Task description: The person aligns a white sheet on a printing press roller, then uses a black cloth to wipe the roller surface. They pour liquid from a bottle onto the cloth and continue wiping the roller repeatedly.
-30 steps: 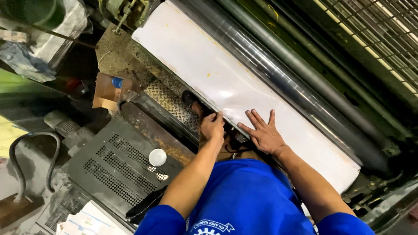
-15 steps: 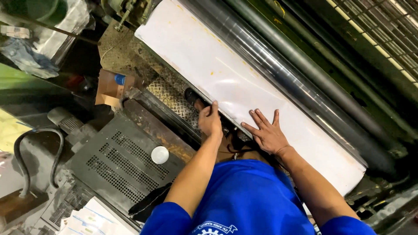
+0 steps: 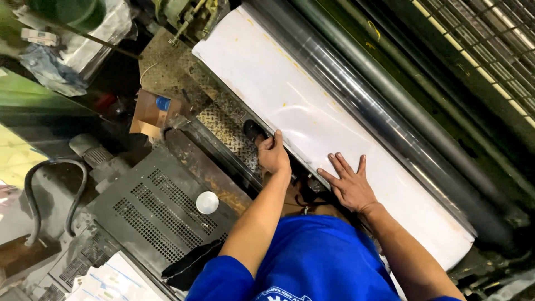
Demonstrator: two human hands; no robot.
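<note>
A long white sheet [image 3: 312,111] lies wrapped over a big machine cylinder that runs diagonally across the view. My right hand [image 3: 350,184] rests flat on the sheet near its lower edge, fingers spread. My left hand [image 3: 273,153] is curled at the sheet's lower edge, fingers gripping the edge where it meets the machine's slot. A dark shoe tip [image 3: 253,131] shows just left of that hand. Both blue sleeves reach in from the bottom.
Shiny steel rollers [image 3: 390,122] run along the sheet's far side, with a metal grating [image 3: 490,39] beyond. A perforated grey cover [image 3: 156,206] with a white round cap [image 3: 207,202] sits at the lower left. A cardboard box [image 3: 150,114], a black hose [image 3: 33,195] and papers [image 3: 111,281] lie left.
The view has shifted slightly. My hands stay on the sheet, the left hand creeping a little along its lower edge; the right hand remains flat.
</note>
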